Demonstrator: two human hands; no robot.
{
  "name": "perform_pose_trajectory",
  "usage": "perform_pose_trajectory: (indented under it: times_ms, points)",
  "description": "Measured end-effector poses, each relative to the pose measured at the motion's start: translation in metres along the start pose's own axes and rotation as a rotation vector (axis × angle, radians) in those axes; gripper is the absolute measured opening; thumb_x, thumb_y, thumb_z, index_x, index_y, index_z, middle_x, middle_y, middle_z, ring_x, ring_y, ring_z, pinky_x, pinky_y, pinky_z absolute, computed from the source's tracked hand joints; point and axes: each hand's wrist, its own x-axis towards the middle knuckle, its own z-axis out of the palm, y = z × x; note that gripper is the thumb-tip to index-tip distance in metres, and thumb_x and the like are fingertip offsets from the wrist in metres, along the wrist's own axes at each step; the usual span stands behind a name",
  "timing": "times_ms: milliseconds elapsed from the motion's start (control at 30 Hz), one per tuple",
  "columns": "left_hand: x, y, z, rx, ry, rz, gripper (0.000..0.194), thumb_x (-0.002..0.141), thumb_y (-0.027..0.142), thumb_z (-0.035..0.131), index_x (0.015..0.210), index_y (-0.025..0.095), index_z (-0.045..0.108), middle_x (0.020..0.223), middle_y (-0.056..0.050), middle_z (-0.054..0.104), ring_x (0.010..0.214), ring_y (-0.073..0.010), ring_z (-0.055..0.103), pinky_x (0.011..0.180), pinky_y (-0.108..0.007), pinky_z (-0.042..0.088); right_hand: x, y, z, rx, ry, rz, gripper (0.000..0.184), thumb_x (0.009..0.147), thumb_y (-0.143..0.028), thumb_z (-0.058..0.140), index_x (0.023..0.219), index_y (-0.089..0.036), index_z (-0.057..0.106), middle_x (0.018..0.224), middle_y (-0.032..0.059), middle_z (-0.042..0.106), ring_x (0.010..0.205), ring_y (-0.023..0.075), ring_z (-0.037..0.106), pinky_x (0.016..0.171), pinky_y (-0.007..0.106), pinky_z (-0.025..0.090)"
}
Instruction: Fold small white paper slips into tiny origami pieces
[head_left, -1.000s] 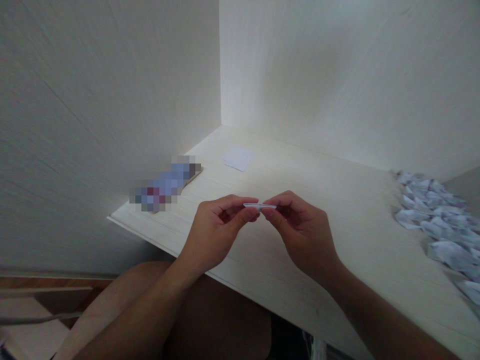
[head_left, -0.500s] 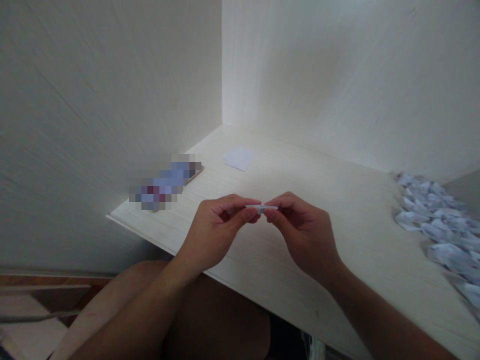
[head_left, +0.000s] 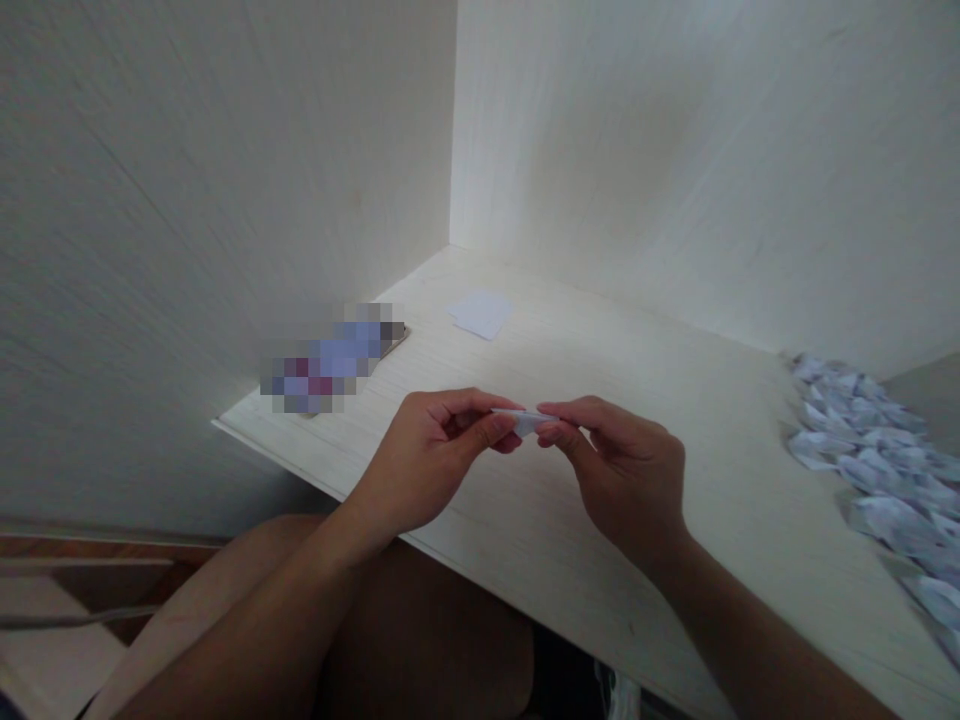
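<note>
Landmark = the sheets [head_left: 484, 315], flat on the counter [head_left: 720, 480].

I have the paper [head_left: 528, 421] between both hands, on the near side of the sheets, held up over the counter. Left hand [head_left: 431, 455]: narrow, thumb and fingers pinching the paper's left end. Right hand [head_left: 634, 475]: narrow too, pinching its right end between thumb and index finger. Only a thin top edge and a small hanging flap show between the fingertips; I can't tell the full fold, fingers cover it.

Left and nearer than the sheets: a pixelated item [head_left: 330, 358], can't tell what. Well right of the sheets: the pile [head_left: 874, 430] of crumpled-looking white pieces.

Risks as I judge them:
- Tear or stretched crease, if the hands pull apart on so small a piece.
- Skewed crease, if one thumb presses harder than the other; fingers block my check.
- Drop, if either pinch loosens; the paper looks light, could flutter toward the sheets or the other way, over the front edge.
- Pile knocked out of order, if the right forearm swings wide.
- Sheets shifting, if a hand brushes them; they look loose, slightly misaligned.
</note>
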Motion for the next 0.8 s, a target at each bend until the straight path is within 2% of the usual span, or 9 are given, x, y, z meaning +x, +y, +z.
perform_pose_trajectory:
  times_ms: [200,467,800]
  points:
    - [0.0000,0.0003,-0.0016,-0.027,-0.046,0.006,0.012,0.092,0.025,0.073,0.092,0.019,0.082,0.080,-0.004,0.080,0.075,-0.0160,0.074,0.072,-0.026,0.061,0.0008,-0.0011,-0.0019,-0.039,0.004,-0.108,0.009,0.089,-0.016,0.079,0.090,-0.025,0.081,0.073,-0.0037,0.079,0.062,0.0132,0.072,0.065,0.026,0.058]
    - [-0.0020,0.0009,0.0000,-0.015,-0.025,0.035,0.009,0.091,0.022,0.073,0.091,0.019,0.081,0.079,-0.003,0.079,0.075,-0.0151,0.073,0.071,-0.024,0.059,0.0000,-0.0027,-0.0019,-0.038,-0.024,-0.041,0.010,0.094,-0.022,0.074,0.087,-0.026,0.080,0.070,-0.0037,0.078,0.061,0.0135,0.071,0.067,0.028,0.060]
    - [-0.0030,-0.0032,0.0057,-0.102,-0.001,0.030,0.008,0.090,0.019,0.074,0.094,0.019,0.081,0.085,-0.004,0.080,0.077,-0.0148,0.074,0.074,-0.025,0.060,-0.0033,0.0001,-0.0004,-0.040,0.022,-0.027,0.012,0.096,-0.024,0.072,0.086,-0.027,0.078,0.070,-0.0038,0.076,0.061,0.0138,0.070,0.066,0.028,0.058]
